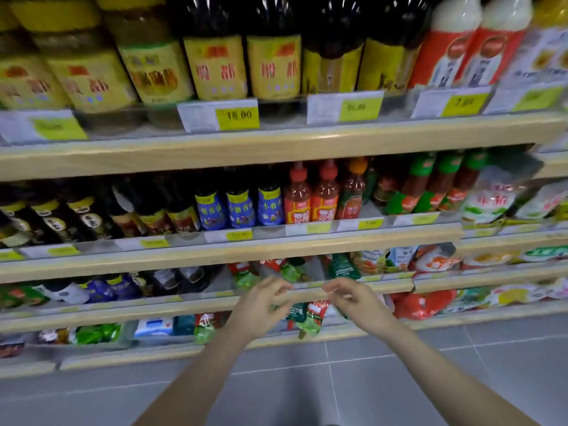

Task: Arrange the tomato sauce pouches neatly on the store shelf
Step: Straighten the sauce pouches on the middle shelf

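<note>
store shelf (196, 304) | both hands before pouches (307, 318) | bottles (239, 207) above

Below the pale wooden shelf edge (215, 302), the tomato sauce pouches (307, 318) were red and green. Above it stood blue-labelled bottles (239, 207), red sauce bottles (310, 198) and yellow price tags (238, 118).

A yellow price tag (237, 117) on the front edge of the top shelf (276, 142) reads "15.00". Farther toward that shelf's right end, another yellow tag (464, 103) begins with "7"; its remaining digits are blurred. The bottle labels carry Chinese characters, too smeared to read.
</note>
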`<state>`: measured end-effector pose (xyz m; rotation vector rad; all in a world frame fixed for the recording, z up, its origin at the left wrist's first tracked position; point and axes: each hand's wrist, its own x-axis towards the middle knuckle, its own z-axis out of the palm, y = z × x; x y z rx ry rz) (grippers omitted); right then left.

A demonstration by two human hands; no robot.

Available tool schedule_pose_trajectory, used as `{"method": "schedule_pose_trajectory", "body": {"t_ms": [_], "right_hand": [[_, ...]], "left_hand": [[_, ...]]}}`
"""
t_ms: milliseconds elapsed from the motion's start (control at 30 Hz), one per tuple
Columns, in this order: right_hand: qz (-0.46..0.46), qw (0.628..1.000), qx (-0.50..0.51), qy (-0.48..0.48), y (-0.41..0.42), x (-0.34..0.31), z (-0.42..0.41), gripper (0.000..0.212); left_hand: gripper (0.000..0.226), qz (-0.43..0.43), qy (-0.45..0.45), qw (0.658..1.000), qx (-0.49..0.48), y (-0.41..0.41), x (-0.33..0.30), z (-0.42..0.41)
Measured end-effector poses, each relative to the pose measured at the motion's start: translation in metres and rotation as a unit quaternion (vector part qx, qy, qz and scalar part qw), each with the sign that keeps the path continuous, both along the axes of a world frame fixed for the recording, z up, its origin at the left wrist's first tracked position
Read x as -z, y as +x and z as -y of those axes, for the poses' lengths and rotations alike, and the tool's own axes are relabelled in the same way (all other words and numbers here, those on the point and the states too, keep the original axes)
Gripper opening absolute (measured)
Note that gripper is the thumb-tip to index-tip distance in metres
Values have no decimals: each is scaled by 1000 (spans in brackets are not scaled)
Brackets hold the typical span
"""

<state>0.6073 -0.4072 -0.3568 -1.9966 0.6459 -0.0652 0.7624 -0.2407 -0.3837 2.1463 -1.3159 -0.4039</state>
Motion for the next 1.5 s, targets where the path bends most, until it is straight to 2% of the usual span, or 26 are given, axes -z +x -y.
{"method": "schedule_pose_trajectory", "body": {"t_ms": [133,233,400,500,600,767,900,1067,1200,1300,1500], "right_hand": [[28,999,3,-17,31,87,29,18],[63,997,-13,-47,50,137,48,18],[123,979,-22,-163,75,197,67,17],[151,968,-18,-198,82,216,71,18],[163,966,-6,-200,81,221,70,19],[177,957,0,-231,78,231,63,17],[193,956,8,-219,77,231,64,18],[177,949,-19,-262,104,224,64,29],[91,937,-54,-333,146,232,61,42],[41,934,-60,-351,163,238,62,42],[68,930,-121,-341,156,241,53,42]], "left_hand": [[30,5,-30,1000,-4,26,92,27],[32,45,-74,996,-2,45,146,48],[32,172,-175,969,17,64,197,85],[32,218,-194,956,33,68,216,99],[36,230,-166,958,29,66,225,101],[41,316,-139,938,37,67,234,90],[40,352,-121,928,-14,83,233,62],[44,330,-124,933,-73,95,235,39],[38,368,-121,920,-55,93,246,42],[37,350,-122,926,-67,95,247,40],[37,292,-153,942,-68,97,247,38]]}}
